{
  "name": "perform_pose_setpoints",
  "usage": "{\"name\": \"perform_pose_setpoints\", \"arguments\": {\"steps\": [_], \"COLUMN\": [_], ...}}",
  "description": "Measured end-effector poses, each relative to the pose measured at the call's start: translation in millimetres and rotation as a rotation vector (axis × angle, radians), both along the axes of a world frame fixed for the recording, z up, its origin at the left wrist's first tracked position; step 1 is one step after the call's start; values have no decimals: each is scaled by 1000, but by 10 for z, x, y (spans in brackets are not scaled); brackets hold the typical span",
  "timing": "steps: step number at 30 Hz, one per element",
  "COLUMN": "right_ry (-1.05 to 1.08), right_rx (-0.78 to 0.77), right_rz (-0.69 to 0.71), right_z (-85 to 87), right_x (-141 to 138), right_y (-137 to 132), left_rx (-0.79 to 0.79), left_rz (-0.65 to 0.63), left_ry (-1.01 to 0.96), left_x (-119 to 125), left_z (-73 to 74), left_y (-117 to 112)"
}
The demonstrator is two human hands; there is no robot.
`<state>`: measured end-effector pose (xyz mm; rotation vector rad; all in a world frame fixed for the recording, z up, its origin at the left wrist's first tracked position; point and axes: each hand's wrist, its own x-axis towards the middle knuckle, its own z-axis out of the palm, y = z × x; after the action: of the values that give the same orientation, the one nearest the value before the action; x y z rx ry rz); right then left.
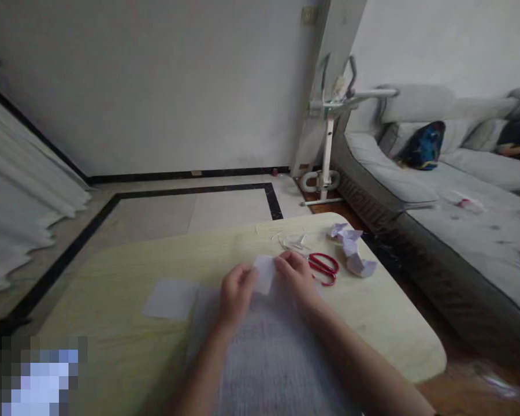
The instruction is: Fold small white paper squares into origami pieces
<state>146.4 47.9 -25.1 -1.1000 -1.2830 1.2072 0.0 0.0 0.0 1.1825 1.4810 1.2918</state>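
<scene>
A small white sheet of paper is held up between my two hands, over a grey woven mat. My left hand pinches its left edge. On the other side, my right hand has its fingers closed on the paper's right edge. Just right of that hand lie scissors with red handles. To the left, a flat sheet of white paper rests partly beside the mat's edge. Several folded paper pieces sit near the table's right side.
The pale wooden table has rounded corners. Small white scraps lie behind my hands. Beyond the right edge is a grey sofa with a blue backpack and a partly visible person. White exercise equipment stands near the wall.
</scene>
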Motion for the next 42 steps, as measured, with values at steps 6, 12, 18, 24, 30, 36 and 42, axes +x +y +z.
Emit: {"name": "perform_pose_setpoints", "arguments": {"steps": [6, 12, 18, 24, 30, 36, 42], "right_ry": [-34, -67, -54, -139, -187, -325, -292], "right_rx": [-26, -9, -25, 8, 23, 81, 20], "right_rz": [75, 79, 3, 116, 146, 219, 249], "right_z": [63, 102, 107, 82, 77, 101, 99], "right_x": [-37, -27, -24, -39, 0, 3, -28], "right_y": [-58, -78, -88, -87, -96, -122, -123], "left_rx": [23, 28, 12, 18, -32, -92, -86], "left_rz": [60, 51, -17, 47, -29, -177, -122], "left_ry": [-8, -53, -73, -66, -144, -206, -109], "left_x": [2, 23, 53, 32, 12, -63, -57], "left_z": [-70, -74, -71, -78, -46, -48, -92], "left_y": [23, 11, -14, 4, -6, 15, 38]}}
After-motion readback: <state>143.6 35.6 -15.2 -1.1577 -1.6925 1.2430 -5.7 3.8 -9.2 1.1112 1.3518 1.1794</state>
